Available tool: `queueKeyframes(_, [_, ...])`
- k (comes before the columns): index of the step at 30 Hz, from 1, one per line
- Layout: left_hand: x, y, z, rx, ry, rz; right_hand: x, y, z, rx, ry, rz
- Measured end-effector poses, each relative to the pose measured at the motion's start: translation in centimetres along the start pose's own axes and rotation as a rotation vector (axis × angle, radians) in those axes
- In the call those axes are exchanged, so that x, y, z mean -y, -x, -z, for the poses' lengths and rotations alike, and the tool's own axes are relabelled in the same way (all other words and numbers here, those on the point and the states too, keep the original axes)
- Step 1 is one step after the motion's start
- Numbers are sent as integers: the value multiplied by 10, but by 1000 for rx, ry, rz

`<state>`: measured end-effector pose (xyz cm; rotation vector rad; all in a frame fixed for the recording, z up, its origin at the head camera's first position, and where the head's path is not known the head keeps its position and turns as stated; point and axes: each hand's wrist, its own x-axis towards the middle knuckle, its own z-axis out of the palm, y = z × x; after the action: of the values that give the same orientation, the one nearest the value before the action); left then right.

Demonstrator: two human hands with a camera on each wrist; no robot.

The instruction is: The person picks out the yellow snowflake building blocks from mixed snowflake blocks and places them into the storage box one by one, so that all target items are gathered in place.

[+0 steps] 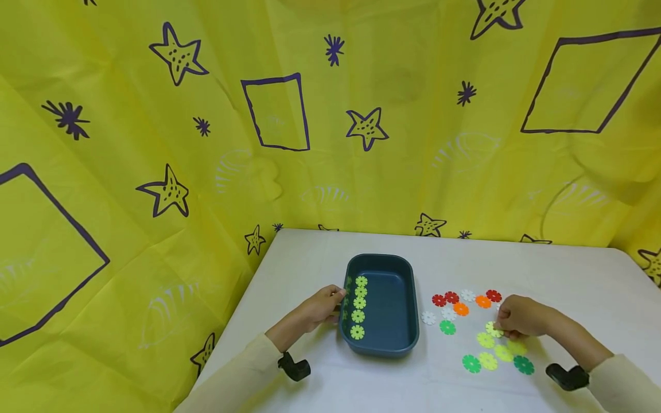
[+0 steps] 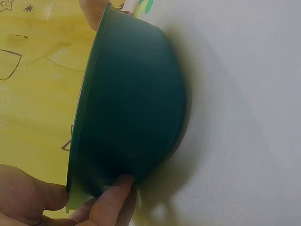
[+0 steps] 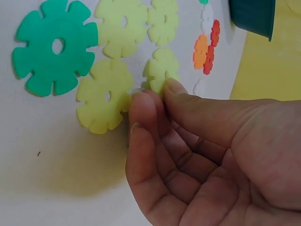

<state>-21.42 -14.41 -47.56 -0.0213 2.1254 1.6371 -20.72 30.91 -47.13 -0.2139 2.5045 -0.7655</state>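
Note:
My left hand (image 1: pixel 319 307) grips the left side of a dark teal plastic basin (image 1: pixel 382 349); in the left wrist view the thumb is at the rim and the fingers lie against the outer wall. Inside the basin, a row of yellow notched plastic discs (image 1: pixel 360 302) runs along the left side. My right hand (image 1: pixel 525 315) pinches the edge of a yellow notched disc (image 3: pixel 162 66) between thumb and fingers, low over the table. More yellow discs (image 1: pixel 488 361) lie just beside that hand. The fingertips hide part of the pinched disc.
Green discs (image 1: pixel 471 363) lie on the white table (image 1: pixel 310 252) near the yellow ones. Red (image 1: pixel 493 295), orange (image 1: pixel 461 310) and white discs (image 1: pixel 428 318) are spread between the basin and my right hand. A yellow patterned cloth (image 1: pixel 320 189) hangs behind the table.

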Motion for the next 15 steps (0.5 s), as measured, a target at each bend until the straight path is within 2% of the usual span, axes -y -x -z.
queueKeyframes(7, [1, -2, 1, 1, -8, -3, -2, -1, 4, 64, -22, 3])
queueKeyframes(15, [1, -2, 1, 7, -3, -7, 2, -3, 15, 93, -43, 77])
